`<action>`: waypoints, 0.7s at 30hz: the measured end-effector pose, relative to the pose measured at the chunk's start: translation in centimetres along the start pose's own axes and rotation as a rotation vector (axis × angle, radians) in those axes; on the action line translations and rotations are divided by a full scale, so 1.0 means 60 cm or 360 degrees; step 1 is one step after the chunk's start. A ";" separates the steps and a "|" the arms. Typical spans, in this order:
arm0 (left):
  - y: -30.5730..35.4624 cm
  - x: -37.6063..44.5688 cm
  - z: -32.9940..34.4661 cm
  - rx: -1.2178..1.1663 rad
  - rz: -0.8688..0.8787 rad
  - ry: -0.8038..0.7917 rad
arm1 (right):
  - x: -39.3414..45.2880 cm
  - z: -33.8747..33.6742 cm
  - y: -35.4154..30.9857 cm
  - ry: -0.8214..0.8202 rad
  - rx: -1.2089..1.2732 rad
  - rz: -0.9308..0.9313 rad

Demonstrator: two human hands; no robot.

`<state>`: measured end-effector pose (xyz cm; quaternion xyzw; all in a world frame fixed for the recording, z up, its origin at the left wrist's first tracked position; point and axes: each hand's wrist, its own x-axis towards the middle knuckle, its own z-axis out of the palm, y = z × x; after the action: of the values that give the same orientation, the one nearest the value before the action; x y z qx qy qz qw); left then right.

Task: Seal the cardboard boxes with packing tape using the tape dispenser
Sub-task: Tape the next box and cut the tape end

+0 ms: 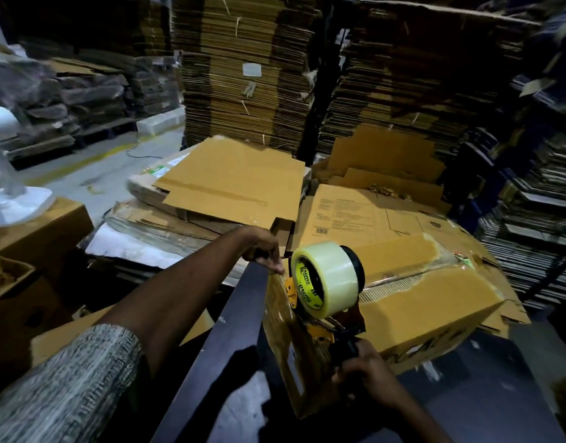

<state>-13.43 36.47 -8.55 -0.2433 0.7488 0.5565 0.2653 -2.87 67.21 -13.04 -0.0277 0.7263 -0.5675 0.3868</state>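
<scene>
Ahead of you rise tall stacks of flattened brown corrugated cardboard; a white plastic-wrapped bundle sits at your far left; the grey concrete floor shows between them.

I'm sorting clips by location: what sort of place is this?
Probably a packing warehouse: tall stacks of flattened cartons, a cardboard box on the work surface, and a tape dispenser gripped by the right hand.

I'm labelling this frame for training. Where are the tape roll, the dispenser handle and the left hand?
tape roll [331, 276], head view, on its clear outer band.
dispenser handle [352, 348], head view, black grip above the fist.
left hand [264, 247], head view, on its back.
</scene>
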 end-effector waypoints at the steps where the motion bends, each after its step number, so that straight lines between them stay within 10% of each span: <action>1: -0.001 0.001 -0.001 0.0012 -0.0010 0.0002 | -0.001 0.003 -0.003 0.0008 0.0006 -0.0006; 21: 0.008 0.004 -0.014 0.0173 0.0098 0.0181 | -0.008 0.016 0.001 0.0155 -0.0027 -0.0010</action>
<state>-14.00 35.77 -8.16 -0.2367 0.7989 0.5081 0.2180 -1.95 66.71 -12.87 -0.0055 0.7489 -0.5633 0.3490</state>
